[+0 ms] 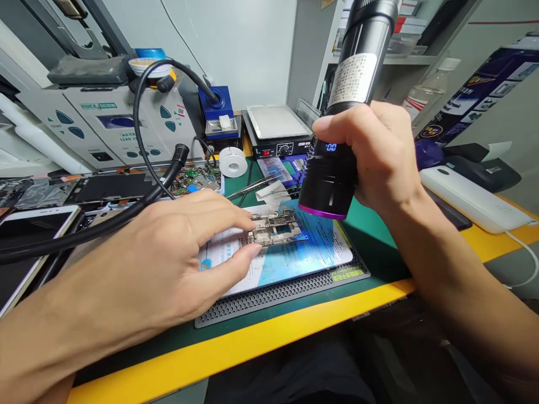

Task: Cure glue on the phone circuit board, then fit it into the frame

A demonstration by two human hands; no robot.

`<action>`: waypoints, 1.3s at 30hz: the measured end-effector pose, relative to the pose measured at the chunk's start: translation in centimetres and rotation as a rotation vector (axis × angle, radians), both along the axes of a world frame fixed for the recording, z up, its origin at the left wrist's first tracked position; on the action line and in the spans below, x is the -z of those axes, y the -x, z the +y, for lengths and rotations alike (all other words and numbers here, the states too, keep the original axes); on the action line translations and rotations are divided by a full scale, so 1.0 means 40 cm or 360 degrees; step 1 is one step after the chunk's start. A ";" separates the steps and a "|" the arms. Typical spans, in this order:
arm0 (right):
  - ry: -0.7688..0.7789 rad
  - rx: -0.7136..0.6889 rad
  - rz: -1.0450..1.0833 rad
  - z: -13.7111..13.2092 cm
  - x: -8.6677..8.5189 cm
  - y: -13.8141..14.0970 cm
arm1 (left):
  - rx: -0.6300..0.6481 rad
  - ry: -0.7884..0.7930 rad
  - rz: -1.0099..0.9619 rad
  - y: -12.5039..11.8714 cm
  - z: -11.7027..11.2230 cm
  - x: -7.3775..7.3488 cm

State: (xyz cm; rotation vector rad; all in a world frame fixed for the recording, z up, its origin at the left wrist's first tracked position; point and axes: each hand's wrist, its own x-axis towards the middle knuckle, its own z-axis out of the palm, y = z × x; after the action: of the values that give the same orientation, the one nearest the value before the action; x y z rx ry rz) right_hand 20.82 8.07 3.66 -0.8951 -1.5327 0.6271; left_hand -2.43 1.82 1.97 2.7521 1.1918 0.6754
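My left hand (168, 247) pinches the edge of a phone circuit board (275, 229) between thumb and fingertips. The board lies on a printed sheet with a blue area (305, 252), on a dark perforated mat (282, 297). My right hand (370, 151) grips a black handheld cylindrical lamp (330, 179) above the board, apart from it. The lamp has a purple ring at its lower end, a blue digital readout and a paper label on its barrel. Its lower end points down towards the board.
Steel tweezers (252, 188) lie behind the board. Beyond stand a hot-air rework station (113, 120), a heated plate (275, 126) and a tape roll (233, 161). A black hose (84, 227) crosses above my left arm. Phones (37, 235) lie left; a white power bank (471, 196) lies right.
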 end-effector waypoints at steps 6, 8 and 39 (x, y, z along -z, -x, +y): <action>0.0041 0.0041 0.0095 0.010 -0.003 -0.002 | -0.0021 0.0113 -0.0019 0.007 -0.001 -0.009; 0.0049 0.0052 0.0116 0.009 -0.002 -0.002 | -0.0049 0.0120 -0.0048 0.004 0.001 -0.008; 0.0454 0.0090 0.0670 0.003 -0.020 -0.005 | -0.0073 -0.0502 -0.0525 -0.024 0.029 0.041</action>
State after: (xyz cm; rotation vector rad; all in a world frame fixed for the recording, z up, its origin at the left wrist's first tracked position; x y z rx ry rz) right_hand 21.02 8.19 4.46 -0.9441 -1.0528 0.9436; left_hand -1.47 2.99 0.33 2.6978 1.1602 1.3661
